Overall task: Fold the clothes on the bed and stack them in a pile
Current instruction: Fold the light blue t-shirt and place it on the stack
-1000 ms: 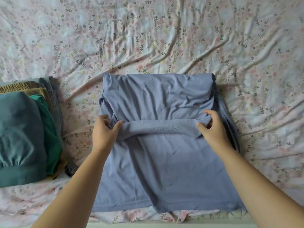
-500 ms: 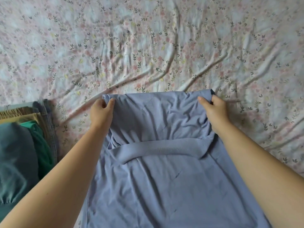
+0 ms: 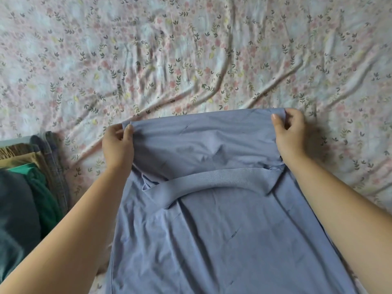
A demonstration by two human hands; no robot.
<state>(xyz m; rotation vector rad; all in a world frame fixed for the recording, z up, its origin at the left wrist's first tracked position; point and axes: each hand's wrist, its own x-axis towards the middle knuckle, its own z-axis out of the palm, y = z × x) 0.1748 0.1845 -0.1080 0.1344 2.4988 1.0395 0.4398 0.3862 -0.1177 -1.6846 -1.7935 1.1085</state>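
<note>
With left grip and right grip, pinches the two far corners of blue garment, one each, evidently to hold that edge taut and square for the next fold. Leaves remainder spread on bed, ribbed band lying across middle. Notes folded pile at left, near garment. Finds no legible label; small dark marks unreadable.
</note>
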